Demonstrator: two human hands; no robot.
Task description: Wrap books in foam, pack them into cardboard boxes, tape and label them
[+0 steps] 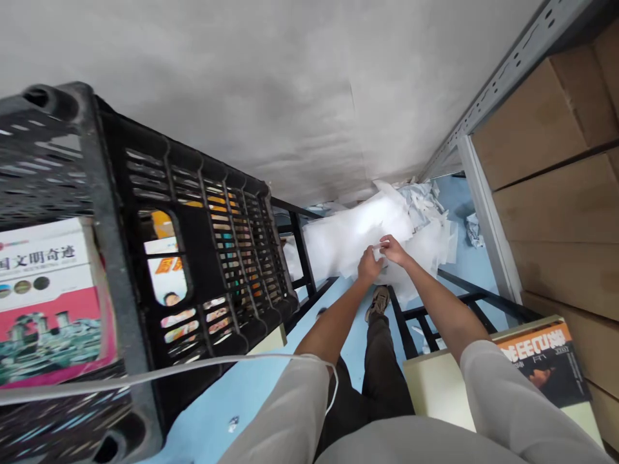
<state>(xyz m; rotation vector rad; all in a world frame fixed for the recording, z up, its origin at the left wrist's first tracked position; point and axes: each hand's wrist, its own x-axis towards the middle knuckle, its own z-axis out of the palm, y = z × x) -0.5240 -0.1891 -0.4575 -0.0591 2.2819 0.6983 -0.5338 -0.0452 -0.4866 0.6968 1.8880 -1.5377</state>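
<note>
My left hand (370,265) and my right hand (394,250) are close together in front of me, fingertips nearly meeting. Both are closed in a pinch on a small piece of thin white sheet (380,247); its outline blends into the white behind it. Just beyond and below them spreads a heap of white translucent sheets (348,232). Behind it lies a pile of crumpled, torn white scraps (425,206).
At left, a black plastic crate (193,251) stands on its side with books (48,303) inside. Black metal frames (302,248) flank the heap. A book (546,361) rests on a pale board at right, beside stacked cardboard boxes (556,206). A white cord (193,367) crosses left.
</note>
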